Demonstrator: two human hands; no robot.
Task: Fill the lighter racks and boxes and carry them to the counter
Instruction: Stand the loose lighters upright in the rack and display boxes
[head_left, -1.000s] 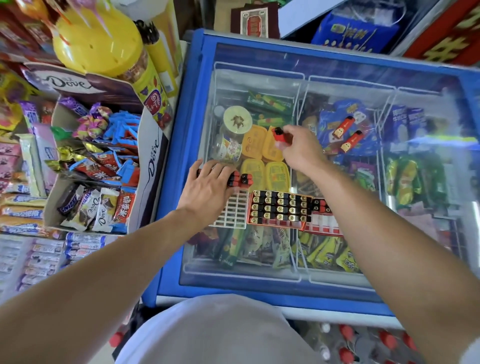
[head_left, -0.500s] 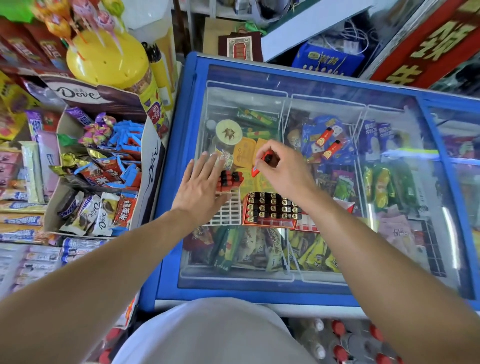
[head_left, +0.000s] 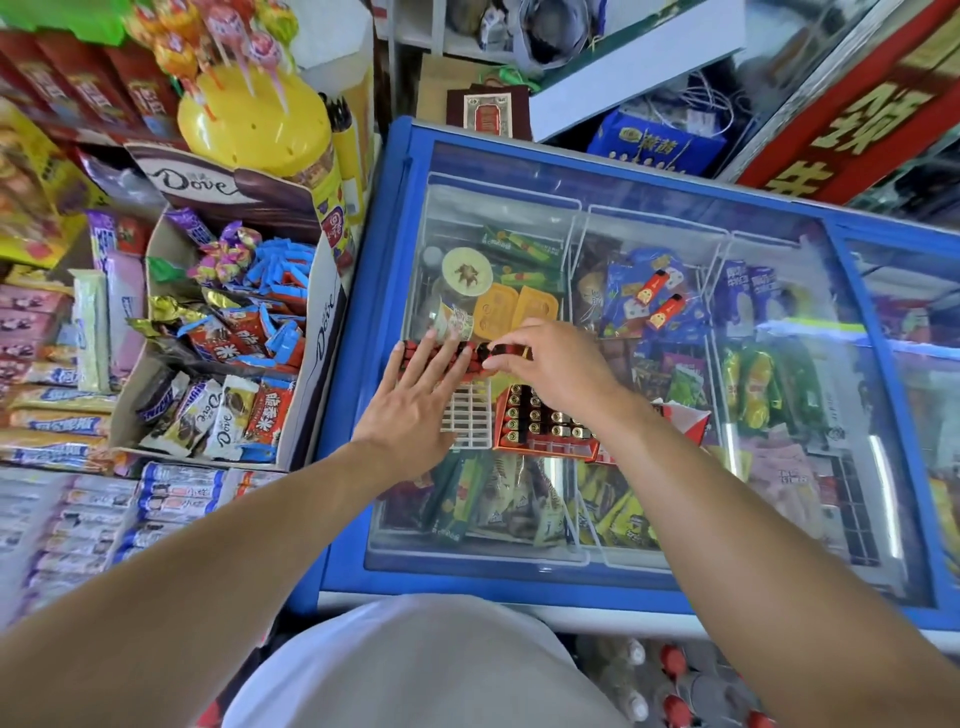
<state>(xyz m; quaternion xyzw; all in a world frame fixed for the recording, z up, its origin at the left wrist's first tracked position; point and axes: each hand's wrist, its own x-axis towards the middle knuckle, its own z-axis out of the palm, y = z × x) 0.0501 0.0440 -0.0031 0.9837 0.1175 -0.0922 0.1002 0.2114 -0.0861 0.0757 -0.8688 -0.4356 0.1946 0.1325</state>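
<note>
Below, a blue glass-topped freezer (head_left: 363, 364) holds packaged ice creams. Both forearms reach over its lid. Flat, with straight spread fingers, the left hand (head_left: 415, 405) presses a white lighter rack (head_left: 467, 410), whose far row holds red lighters (head_left: 470, 358). The right hand (head_left: 556, 369) pinches one red lighter at that row. Just beside sits a red box (head_left: 540, 421) of lighters.
</note>
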